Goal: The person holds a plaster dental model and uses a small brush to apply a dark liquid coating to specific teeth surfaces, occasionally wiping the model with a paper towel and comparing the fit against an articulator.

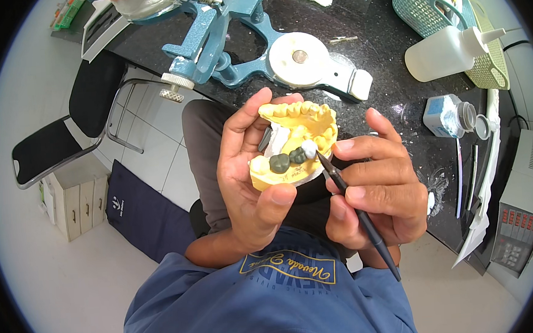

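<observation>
My left hand [245, 174] is closed around a yellow plaster dental cast [316, 124], tilted with its teeth toward me. Along the cast's near side are two dark green tooth forms [280, 163], which look like wax, with a white tooth [309, 149] beside them. A small dark grey piece [265, 139] shows between my left fingers and the cast; its kind is unclear. In my right hand [381, 190] is a slim black pen-like tool [371, 227], gripped like a pencil. Its fine tip is at the white tooth, though contact cannot be made out.
Beyond my hands, a blue dental articulator [255, 30] with a round white plate [296, 58] stands on the black worktop [368, 38]. To the right are a squeeze bottle [440, 55], an uncapped jar [448, 117], a teal basket [418, 7] and a grey device [517, 224]. A black chair [94, 94] stands left.
</observation>
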{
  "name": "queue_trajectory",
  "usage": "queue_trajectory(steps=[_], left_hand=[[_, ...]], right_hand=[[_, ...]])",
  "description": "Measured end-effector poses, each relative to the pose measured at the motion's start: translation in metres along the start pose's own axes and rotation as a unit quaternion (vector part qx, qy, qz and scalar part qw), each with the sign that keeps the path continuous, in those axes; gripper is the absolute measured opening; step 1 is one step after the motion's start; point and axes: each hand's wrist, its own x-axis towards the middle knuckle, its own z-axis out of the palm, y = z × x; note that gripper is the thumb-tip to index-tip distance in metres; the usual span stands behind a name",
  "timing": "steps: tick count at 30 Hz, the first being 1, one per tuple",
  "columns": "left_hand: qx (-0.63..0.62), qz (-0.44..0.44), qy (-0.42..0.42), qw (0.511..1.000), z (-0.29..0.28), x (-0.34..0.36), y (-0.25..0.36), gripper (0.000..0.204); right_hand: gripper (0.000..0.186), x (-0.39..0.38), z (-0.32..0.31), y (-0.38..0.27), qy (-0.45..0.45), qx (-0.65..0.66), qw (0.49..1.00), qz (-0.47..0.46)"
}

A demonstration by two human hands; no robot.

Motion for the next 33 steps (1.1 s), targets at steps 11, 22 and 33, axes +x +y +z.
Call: queue_trajectory(steps=[11,22,33], left_hand=[[0.004,-0.009,0.006,1.000,0.0009,-0.0004,0.0018,0.105],[-0.007,-0.011,0.004,1.000,0.0003,-0.0014,0.0006,0.104],[-0.008,-0.012,0.004,1.000,0.0008,-0.0014,0.0013,0.104]], right_hand=[[0.023,0.0005,0.0010,-0.0002,0.011,0.012,1.000,-0.003],[0.024,0.0013,0.0000,-0.0004,-0.007,-0.012,1.000,-0.005],[0.024,0.0024,0.0020,-0.0012,0.009,-0.013,1.000,-0.004]])
